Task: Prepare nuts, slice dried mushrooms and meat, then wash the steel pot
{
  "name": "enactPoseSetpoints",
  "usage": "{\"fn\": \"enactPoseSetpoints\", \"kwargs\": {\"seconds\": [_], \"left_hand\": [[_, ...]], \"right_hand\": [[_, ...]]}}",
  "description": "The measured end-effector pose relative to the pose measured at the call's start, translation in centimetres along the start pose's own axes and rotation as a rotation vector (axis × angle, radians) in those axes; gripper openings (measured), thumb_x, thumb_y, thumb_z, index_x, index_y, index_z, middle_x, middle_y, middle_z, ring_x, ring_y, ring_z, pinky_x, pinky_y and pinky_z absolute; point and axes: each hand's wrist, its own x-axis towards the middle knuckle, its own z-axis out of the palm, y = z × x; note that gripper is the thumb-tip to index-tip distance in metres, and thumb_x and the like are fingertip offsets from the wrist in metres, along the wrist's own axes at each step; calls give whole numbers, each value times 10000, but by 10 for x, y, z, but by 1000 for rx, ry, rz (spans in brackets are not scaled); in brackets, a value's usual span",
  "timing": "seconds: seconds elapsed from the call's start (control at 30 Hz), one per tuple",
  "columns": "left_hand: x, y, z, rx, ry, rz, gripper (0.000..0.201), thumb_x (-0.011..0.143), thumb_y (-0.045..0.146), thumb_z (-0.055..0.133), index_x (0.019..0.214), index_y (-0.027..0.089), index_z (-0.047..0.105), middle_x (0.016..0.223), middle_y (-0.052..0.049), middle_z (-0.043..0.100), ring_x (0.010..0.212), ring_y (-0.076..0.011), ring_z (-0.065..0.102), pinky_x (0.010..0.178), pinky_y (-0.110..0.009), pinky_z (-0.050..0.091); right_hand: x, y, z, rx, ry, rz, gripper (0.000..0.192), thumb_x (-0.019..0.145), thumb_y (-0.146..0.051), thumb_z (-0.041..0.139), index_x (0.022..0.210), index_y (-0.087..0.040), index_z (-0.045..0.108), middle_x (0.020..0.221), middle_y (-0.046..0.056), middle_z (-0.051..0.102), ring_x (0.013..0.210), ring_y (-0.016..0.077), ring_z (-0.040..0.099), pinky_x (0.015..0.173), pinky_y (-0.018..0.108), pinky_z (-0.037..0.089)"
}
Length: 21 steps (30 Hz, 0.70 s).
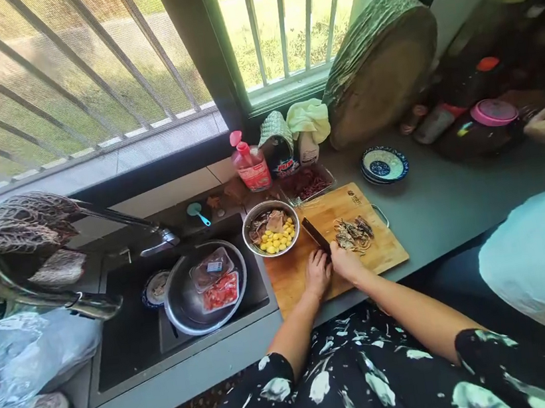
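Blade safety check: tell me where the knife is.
In the head view, the knife is just right of centre, over the wooden cutting board in the right hand, between the metal bowl and the shredded dried food.

Grey counter (446, 208), wooden cutting board (290, 285), plates (384, 165)

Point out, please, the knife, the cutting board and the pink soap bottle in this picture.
Knife (316, 236): head view, on the middle of its dark blade.
Cutting board (386, 254): head view, on bare wood near its lower right corner.
Pink soap bottle (254, 173): head view, on its body, below the pump.
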Motion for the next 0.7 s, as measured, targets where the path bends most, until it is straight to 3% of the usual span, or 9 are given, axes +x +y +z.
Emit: {"fn": "enactPoseSetpoints", "kwargs": {"seconds": [0.2, 0.33, 0.43, 0.7], "left_hand": [[1, 6, -5, -13, 19, -42, 257, 787, 212, 493, 1042, 193, 529, 1135, -78, 528, 1138, -220, 402, 941, -447, 365], [2, 7, -6, -19, 12, -46, 235, 785, 222, 501, 1015, 191, 538, 1140, -72, 524, 1130, -216, 400, 941, -430, 362], [3, 7, -6, -29, 5, -44, 232, 784, 227, 502, 1009, 188, 541, 1130, -70, 528, 1122, -224, 402, 935, -442, 361], [3, 6, -5, -36, -10, -67, 273, 762, 201, 509, 1033, 187, 542, 1140, -73, 517, 1124, -246, 395, 917, -467, 366]], "right_hand": [[-8, 27, 9, 18, 19, 52, 277, 855, -288, 356, 1071, -114, 347, 818, 129, 611, 784, 210, 617, 638, 270, 414], [-3, 37, 0, 62, 65, 80, 250, 859, -286, 356, 1047, -122, 349, 810, 114, 613, 767, 200, 614, 630, 265, 404], [-2, 35, -4, 60, 63, 64, 245, 866, -285, 346, 1050, -124, 348, 811, 114, 609, 764, 190, 613, 642, 262, 400], [-4, 10, 10, 1, 52, 41, 246, 841, -189, 351, 1068, -93, 347, 783, 139, 610, 761, 209, 623, 635, 274, 422]]}}
